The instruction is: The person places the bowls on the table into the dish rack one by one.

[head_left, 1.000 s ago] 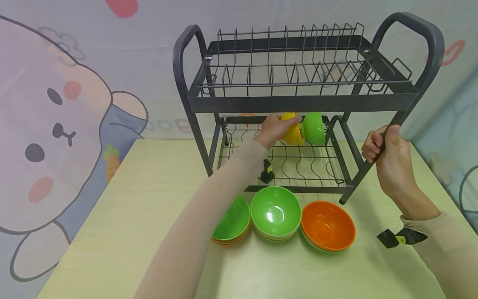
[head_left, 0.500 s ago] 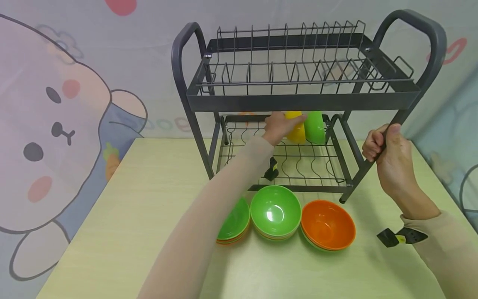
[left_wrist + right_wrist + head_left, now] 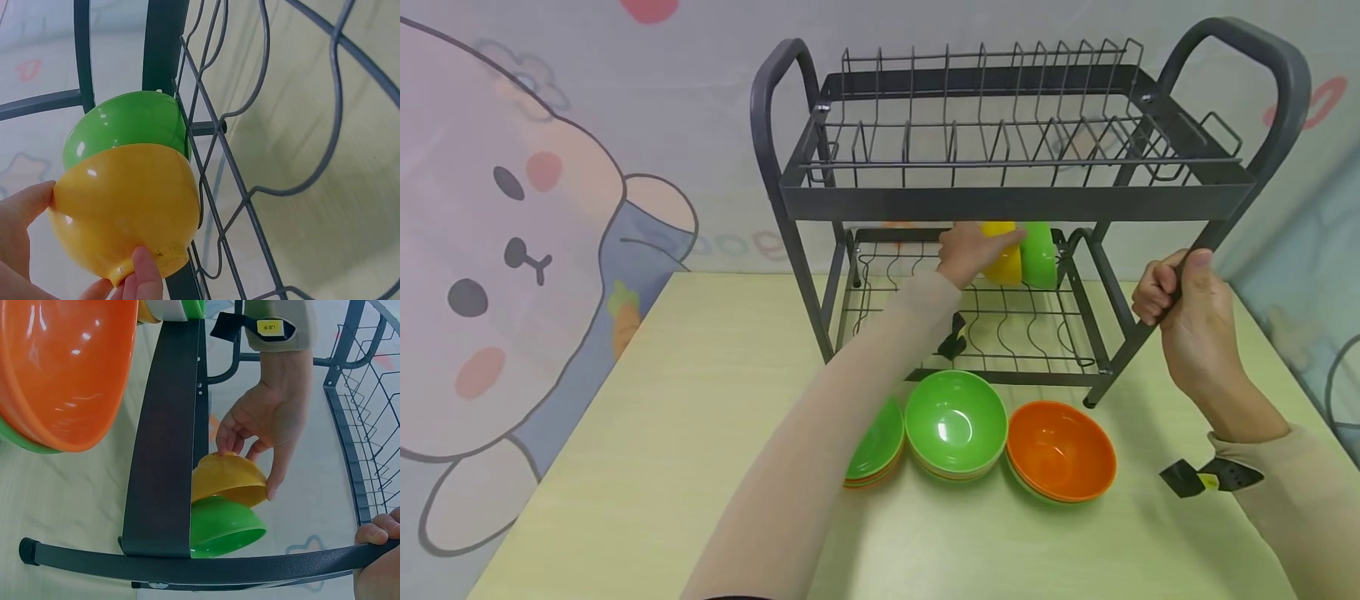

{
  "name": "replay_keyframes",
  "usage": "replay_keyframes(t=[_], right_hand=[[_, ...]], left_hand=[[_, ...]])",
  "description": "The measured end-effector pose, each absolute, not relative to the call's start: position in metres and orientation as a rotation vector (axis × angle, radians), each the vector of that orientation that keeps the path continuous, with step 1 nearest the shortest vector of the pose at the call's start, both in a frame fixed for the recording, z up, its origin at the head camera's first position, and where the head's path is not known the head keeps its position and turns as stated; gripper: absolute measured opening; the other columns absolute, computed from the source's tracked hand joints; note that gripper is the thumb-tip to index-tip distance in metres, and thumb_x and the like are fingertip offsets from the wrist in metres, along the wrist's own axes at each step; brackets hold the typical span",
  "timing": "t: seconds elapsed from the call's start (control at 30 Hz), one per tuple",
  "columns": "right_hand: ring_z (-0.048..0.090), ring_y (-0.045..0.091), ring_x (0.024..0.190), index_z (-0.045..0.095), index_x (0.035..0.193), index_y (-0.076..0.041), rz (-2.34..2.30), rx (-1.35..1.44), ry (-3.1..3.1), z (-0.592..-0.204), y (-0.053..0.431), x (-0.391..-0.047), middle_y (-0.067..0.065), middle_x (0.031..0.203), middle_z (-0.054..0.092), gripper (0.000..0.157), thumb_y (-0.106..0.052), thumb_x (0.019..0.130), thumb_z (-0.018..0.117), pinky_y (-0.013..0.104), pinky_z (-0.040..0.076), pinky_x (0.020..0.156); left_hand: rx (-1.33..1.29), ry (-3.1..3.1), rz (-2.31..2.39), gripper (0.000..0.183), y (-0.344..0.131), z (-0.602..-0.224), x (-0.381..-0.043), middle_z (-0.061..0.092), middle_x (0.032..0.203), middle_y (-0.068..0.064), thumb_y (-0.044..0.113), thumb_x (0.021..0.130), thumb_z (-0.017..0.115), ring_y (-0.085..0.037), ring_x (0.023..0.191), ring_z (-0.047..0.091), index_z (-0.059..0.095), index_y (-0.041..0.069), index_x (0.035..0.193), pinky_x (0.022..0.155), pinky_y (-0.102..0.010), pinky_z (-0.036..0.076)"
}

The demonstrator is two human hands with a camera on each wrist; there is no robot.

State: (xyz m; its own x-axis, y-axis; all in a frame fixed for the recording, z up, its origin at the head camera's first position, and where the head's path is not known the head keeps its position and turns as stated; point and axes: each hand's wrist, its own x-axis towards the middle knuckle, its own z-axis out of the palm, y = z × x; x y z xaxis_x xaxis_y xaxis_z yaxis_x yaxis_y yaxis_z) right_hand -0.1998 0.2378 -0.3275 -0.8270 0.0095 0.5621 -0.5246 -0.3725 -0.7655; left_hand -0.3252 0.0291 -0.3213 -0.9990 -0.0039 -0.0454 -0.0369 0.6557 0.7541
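First, in front of the dish rack (image 3: 1015,204)'s left half, a green-topped bowl stack (image 3: 877,446) stands partly behind a sleeve (image 3: 820,433); another green stack (image 3: 955,425) is just beside it. Within the rack's lower tier, the left hand (image 3: 968,252) pinches a sideways yellow bowl (image 3: 1006,265) between thumb and fingers; released off-balance, it could roll. Right of that, pushing could topple the sideways green bowl (image 3: 1040,257). Orange bowls (image 3: 1060,450) sit before the rack's right half. Lastly, the right hand (image 3: 1187,321) grips the rack's right post; a tug could jolt both sideways bowls.
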Motion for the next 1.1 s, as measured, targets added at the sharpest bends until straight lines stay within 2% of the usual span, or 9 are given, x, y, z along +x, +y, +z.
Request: replay_keyframes(t=[0.2, 0.43, 0.53, 0.67, 0.77, 0.9, 1.0, 1.1], right_hand=[[0.025, 0.017, 0.06, 0.031, 0.077, -0.004, 2.264, 0.696, -1.508, -0.328, 0.238, -0.2, 0.007, 0.068, 0.028, 0.046, -0.04, 0.103, 0.045, 0.027, 0.017, 0.054], [0.025, 0.018, 0.06, 0.03, 0.077, -0.002, 2.296, 0.736, -1.485, -0.329, 0.238, -0.2, 0.007, 0.068, 0.028, 0.047, -0.039, 0.103, 0.044, 0.028, 0.017, 0.055], [0.026, 0.019, 0.06, 0.03, 0.077, -0.001, 2.293, 0.749, -1.485, -0.328, 0.238, -0.2, 0.008, 0.068, 0.028, 0.047, -0.038, 0.104, 0.043, 0.029, 0.017, 0.055], [0.027, 0.018, 0.06, 0.032, 0.077, -0.002, 2.267, 0.724, -1.498, -0.326, 0.239, -0.199, 0.007, 0.068, 0.028, 0.047, -0.039, 0.103, 0.044, 0.029, 0.018, 0.055], [0.026, 0.018, 0.059, 0.032, 0.078, -0.003, 2.253, 0.697, -1.513, -0.326, 0.239, -0.199, 0.007, 0.067, 0.028, 0.046, -0.04, 0.103, 0.044, 0.028, 0.017, 0.055], [0.025, 0.018, 0.059, 0.032, 0.077, -0.004, 2.234, 0.667, -1.538, -0.327, 0.238, -0.198, 0.007, 0.067, 0.028, 0.046, -0.04, 0.103, 0.043, 0.028, 0.017, 0.054], [0.026, 0.018, 0.058, 0.032, 0.077, -0.004, 2.213, 0.65, -1.56, -0.327, 0.238, -0.198, 0.007, 0.067, 0.028, 0.045, -0.04, 0.103, 0.042, 0.028, 0.017, 0.054], [0.026, 0.018, 0.059, 0.032, 0.077, -0.004, 2.211, 0.652, -1.562, -0.327, 0.238, -0.198, 0.007, 0.067, 0.028, 0.046, -0.04, 0.104, 0.041, 0.028, 0.017, 0.055]], left_hand=[[0.006, 2.848, 1.252, 0.07, 0.032, -0.322, -0.326, 0.054, 0.1, -0.007, 0.062, 0.086, 0.068, -0.021, 0.092, 0.049, 0.064, 0.002, 0.122, 0.062, -0.028, 0.043], [0.009, 2.826, 1.29, 0.067, 0.036, -0.325, -0.323, 0.056, 0.109, -0.008, 0.059, 0.086, 0.069, -0.025, 0.108, 0.048, 0.063, 0.002, 0.12, 0.073, -0.034, 0.048], [0.015, 2.823, 1.295, 0.071, 0.038, -0.326, -0.324, 0.056, 0.115, -0.008, 0.06, 0.086, 0.069, -0.026, 0.112, 0.047, 0.061, 0.001, 0.125, 0.077, -0.036, 0.049], [0.036, 2.822, 1.299, 0.068, 0.04, -0.326, -0.326, 0.058, 0.116, -0.009, 0.06, 0.086, 0.069, -0.027, 0.115, 0.047, 0.063, 0.001, 0.12, 0.079, -0.037, 0.05], [0.017, 2.807, 1.307, 0.074, 0.041, -0.326, -0.325, 0.056, 0.119, -0.01, 0.06, 0.085, 0.07, -0.026, 0.114, 0.047, 0.058, 0.002, 0.128, 0.08, -0.038, 0.05], [-0.037, 2.783, 1.297, 0.087, 0.043, -0.326, -0.323, 0.05, 0.127, -0.013, 0.061, 0.085, 0.07, -0.025, 0.109, 0.048, 0.041, 0.004, 0.144, 0.081, -0.039, 0.05], [-0.058, 2.776, 1.287, 0.088, 0.044, -0.326, -0.321, 0.048, 0.128, -0.015, 0.061, 0.085, 0.069, -0.026, 0.105, 0.049, 0.037, 0.005, 0.146, 0.083, -0.04, 0.05], [-0.06, 2.753, 1.284, 0.091, 0.043, -0.324, -0.32, 0.044, 0.134, -0.017, 0.06, 0.086, 0.069, -0.028, 0.11, 0.049, 0.033, 0.005, 0.148, 0.088, -0.043, 0.05]])
